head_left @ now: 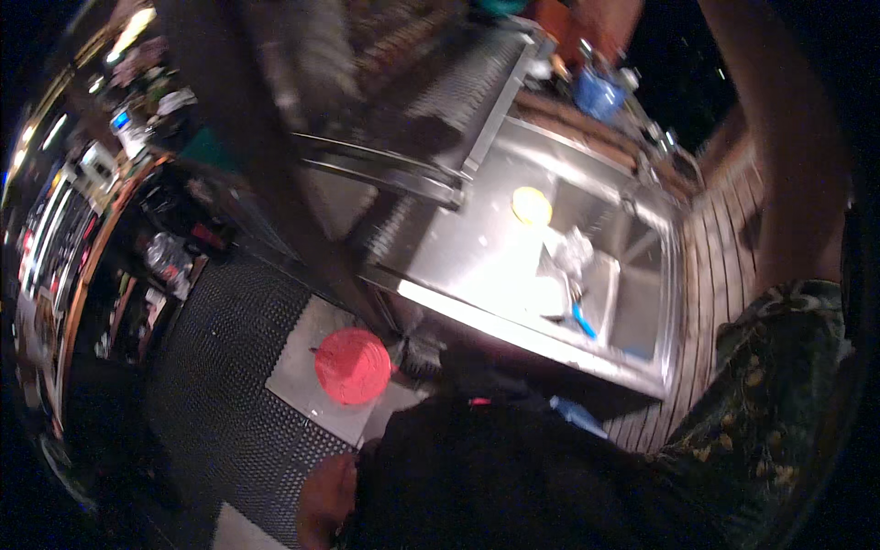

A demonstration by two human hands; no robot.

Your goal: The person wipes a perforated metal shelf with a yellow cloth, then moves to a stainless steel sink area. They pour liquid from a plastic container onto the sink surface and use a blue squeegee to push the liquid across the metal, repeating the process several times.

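Note:
My right arm [790, 151] is bare below a camouflage sleeve [763, 399] and rises along the right side. Its hand is out of view. At the lower left, beside my dark clothing, a patch of bare skin [326, 498] shows; I cannot tell whether it is my left hand. Before me stands a stainless steel sink [643, 295] with a drainboard [454, 254], partly washed out by glare. A round yellow thing [531, 205] lies by the basin. Near it are a crumpled, shiny clear thing [574, 251] and a utensil with a blue handle [584, 321].
A red round bucket or lid [352, 366] sits on a pale slab [295, 375] beside black perforated matting [220, 344]. Behind the sink stands a blue container [598, 93] holding utensils. A dark post-like shape [275, 151] crosses the view. Wooden slats [718, 227] run along the right.

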